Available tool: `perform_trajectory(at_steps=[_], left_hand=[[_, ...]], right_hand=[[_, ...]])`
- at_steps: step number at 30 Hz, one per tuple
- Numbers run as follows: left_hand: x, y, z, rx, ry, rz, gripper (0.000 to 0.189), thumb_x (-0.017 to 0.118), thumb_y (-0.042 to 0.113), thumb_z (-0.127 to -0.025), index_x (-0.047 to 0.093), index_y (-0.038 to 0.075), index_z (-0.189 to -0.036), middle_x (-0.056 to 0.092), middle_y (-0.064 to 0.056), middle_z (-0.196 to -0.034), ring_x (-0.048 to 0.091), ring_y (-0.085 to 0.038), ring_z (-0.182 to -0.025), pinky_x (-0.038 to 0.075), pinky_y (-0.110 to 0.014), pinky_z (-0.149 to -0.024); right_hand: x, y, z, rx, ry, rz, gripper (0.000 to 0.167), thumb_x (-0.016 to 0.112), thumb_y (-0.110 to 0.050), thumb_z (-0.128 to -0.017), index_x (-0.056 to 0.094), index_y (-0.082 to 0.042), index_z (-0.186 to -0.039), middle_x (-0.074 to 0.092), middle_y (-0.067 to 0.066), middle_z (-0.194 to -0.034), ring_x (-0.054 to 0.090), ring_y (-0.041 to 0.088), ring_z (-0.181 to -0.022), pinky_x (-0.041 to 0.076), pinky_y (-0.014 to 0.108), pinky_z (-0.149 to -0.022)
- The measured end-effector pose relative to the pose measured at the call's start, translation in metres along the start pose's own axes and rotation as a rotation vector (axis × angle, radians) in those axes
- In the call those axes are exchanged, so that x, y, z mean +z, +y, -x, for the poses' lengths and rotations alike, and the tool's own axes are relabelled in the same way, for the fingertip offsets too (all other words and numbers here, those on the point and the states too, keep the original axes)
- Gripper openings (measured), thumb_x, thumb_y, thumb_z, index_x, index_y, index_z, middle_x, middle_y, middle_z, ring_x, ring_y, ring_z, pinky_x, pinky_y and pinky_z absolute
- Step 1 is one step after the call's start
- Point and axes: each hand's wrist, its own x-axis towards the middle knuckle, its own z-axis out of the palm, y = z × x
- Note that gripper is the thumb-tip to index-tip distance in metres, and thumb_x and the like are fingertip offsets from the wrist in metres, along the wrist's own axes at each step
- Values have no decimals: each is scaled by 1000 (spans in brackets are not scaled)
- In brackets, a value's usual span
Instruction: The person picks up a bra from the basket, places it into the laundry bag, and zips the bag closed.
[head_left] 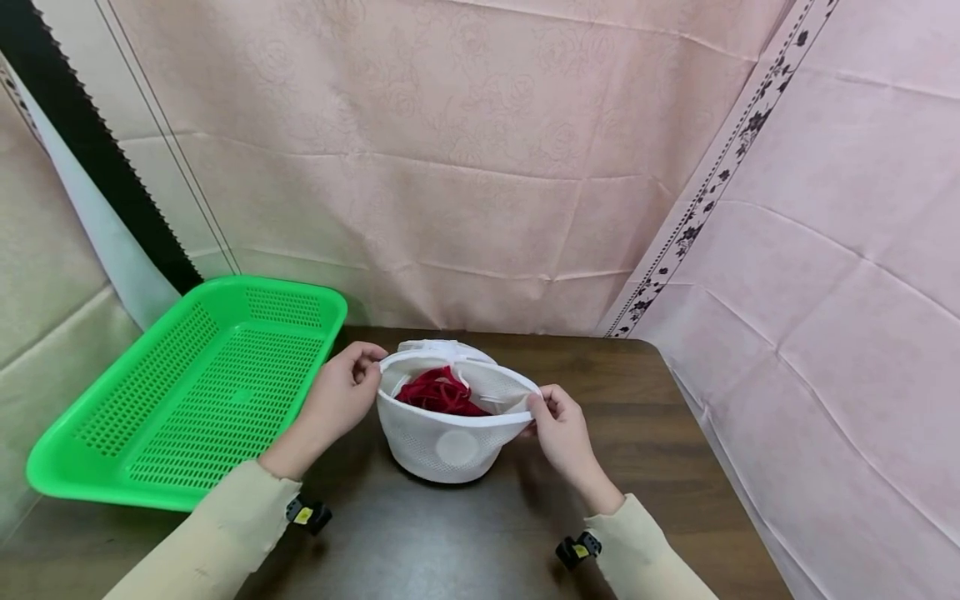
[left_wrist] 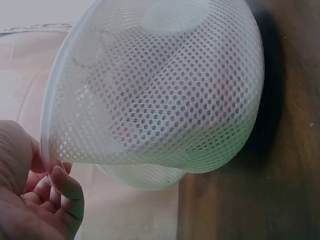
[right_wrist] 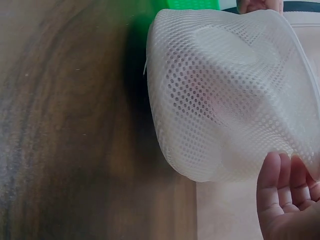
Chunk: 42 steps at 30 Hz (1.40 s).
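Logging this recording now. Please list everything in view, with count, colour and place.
Table: 1, dark brown, centre and foreground
Mesh bag: 1, white, on the table, mouth open
Round patch: 1, white, on the mesh bag's near side
Red fabric: count unclear, red, inside the mesh bag
Perforated basket: 1, green, left of the mesh bag
Cloth backdrop: count unclear, pale pink to cream, behind and at both sides
Floral border: 1, black on white, right part of the cloth backdrop
Black strip: 1, black, upper left
Wrist cameras: 2, black, by the cuffs
Sleeves: 2, cream, forearms
Left hand: 1, bare, pinching the bag's left rim
Right hand: 1, bare, pinching its right rim
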Motion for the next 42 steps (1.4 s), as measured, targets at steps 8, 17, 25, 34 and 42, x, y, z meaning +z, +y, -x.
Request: perform_trajectory(at_steps=[8,17,25,34,42], left_hand=[[3,-7,-3,-56,-60,18,19,54,12,-92,62,12,-109,57,-3,-81,51,-20,-68,45,-32,-58],[5,-6,-14,-104,-129,13,23,59,36,-96,63,15,-104,59,-3,-84,53,-20,-75,47,-35,-66],[8,-5,-27,-286,-223,61,50,52,56,-94,65,9,-106,63,-9,-101,57,-24,-92,47,-37,-77],[15,-11,-37,-434,-386,151,83,42,73,-88,53,6,-136,55,-14,-133,50,-29,-122,39,-51,-101],[20,-17,-45,-541,-429,246,82,38,75,-88,51,12,-140,49,-11,-140,45,-28,-128,33,-50,-105]], right_hand=[[3,-16,8,-3,-26,40,12,53,2,-96,57,14,-97,61,15,-75,62,33,-63,55,32,-54],[2,-17,9,-16,-41,43,9,55,2,-95,58,10,-96,59,15,-74,61,31,-63,54,30,-54],[3,-12,7,-18,-47,38,10,55,0,-95,56,10,-95,58,12,-74,61,19,-61,54,30,-54],[0,18,-4,-8,-8,28,10,60,-6,-95,59,4,-95,58,11,-75,60,24,-62,55,34,-53],[0,1,4,2,-30,35,9,58,-4,-96,59,5,-94,58,12,-75,61,25,-64,55,33,-54]])
